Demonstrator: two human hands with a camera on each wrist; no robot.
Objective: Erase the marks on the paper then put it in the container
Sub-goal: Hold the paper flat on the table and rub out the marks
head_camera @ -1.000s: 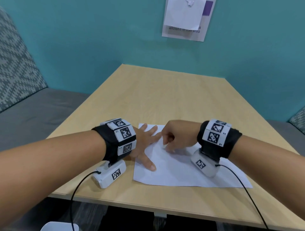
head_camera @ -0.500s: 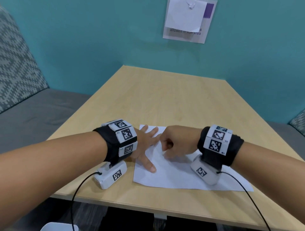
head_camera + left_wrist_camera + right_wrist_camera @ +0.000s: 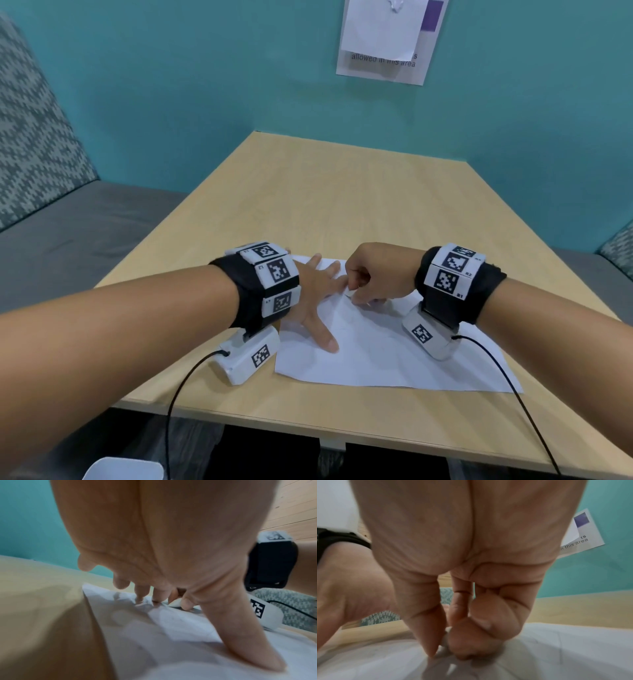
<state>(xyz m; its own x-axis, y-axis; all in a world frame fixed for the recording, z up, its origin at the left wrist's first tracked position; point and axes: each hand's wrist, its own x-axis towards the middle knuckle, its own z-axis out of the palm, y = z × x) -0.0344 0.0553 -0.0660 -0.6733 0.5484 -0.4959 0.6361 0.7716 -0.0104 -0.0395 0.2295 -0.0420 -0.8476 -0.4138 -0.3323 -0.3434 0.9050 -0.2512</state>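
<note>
My right hand (image 3: 376, 274) is pinching a small white eraser (image 3: 175, 603) in a closed grip, pressing it down onto the paper (image 3: 383, 356). My left hand (image 3: 315, 298) is lying flat with fingers spread, holding down the sheet's left part. The paper is lying on the wooden desk (image 3: 335, 205), near its front edge. I am seeing a white container's (image 3: 123, 471) corner below the desk.

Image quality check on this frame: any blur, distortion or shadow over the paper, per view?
Head: sharp, wide-angle bowing at the edges, soft shadow under the right hand on the paper. Left wrist: left hand fills the frame, foreground paper blurred. Right wrist: palm close and soft, eraser barely visible in the grip.
</note>
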